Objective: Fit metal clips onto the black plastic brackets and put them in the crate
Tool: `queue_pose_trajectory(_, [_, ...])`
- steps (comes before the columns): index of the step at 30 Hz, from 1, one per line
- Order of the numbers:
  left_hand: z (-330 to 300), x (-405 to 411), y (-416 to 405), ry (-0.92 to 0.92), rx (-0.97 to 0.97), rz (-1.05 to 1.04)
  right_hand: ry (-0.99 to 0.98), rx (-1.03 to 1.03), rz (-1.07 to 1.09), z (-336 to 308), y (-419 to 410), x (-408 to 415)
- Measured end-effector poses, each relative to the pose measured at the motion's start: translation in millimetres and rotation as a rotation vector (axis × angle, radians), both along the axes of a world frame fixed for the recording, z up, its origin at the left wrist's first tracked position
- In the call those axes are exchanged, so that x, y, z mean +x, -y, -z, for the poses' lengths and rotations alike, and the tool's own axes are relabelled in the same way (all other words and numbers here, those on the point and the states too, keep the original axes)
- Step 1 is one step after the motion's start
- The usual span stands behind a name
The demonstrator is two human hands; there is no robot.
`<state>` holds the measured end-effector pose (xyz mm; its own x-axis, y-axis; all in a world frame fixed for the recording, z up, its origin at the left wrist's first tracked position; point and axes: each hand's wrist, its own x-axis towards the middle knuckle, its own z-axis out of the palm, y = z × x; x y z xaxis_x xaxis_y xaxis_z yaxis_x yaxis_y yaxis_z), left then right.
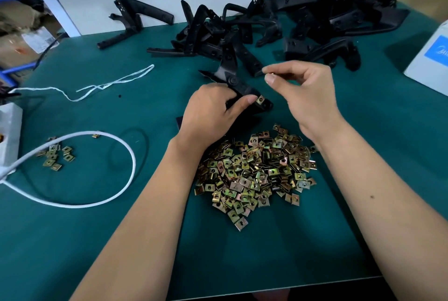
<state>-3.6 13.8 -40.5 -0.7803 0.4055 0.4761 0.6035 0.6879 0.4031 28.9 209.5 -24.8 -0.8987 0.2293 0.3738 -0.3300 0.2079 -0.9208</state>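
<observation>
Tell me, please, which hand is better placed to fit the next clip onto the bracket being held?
The right hand: it already pinches a clip just above the bracket, while the left hand grips that bracket, steadying it.

Assembly workshop: green bench mat (72,240); heaped brackets (303,22); clips (254,169).

Two bare forearms, no sleeves, left hand (213,109), right hand (303,89)

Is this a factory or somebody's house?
Probably a factory workbench. There's a big heap of identical metal clips, a pile of matching black plastic brackets on a green work mat, and cardboard boxes stacked beside the bench.
</observation>
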Motion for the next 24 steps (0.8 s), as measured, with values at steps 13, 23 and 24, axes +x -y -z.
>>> queue_pose_trajectory(13, [-1.1,6.9,-10.5,-0.074,0.022,0.039,0.221,-0.552,-0.173,0.9,23.6,4.0])
queue_pose_trajectory(23, [1.0,6.8,-11.4,-0.030,0.049,0.029,0.303,-0.675,-0.109,2.2,24.6,3.7])
queue_pose_trajectory(24, [0.7,6.9,-11.3,-0.023,0.046,0.029,0.306,-0.672,-0.106,2.3,24.9,3.8])
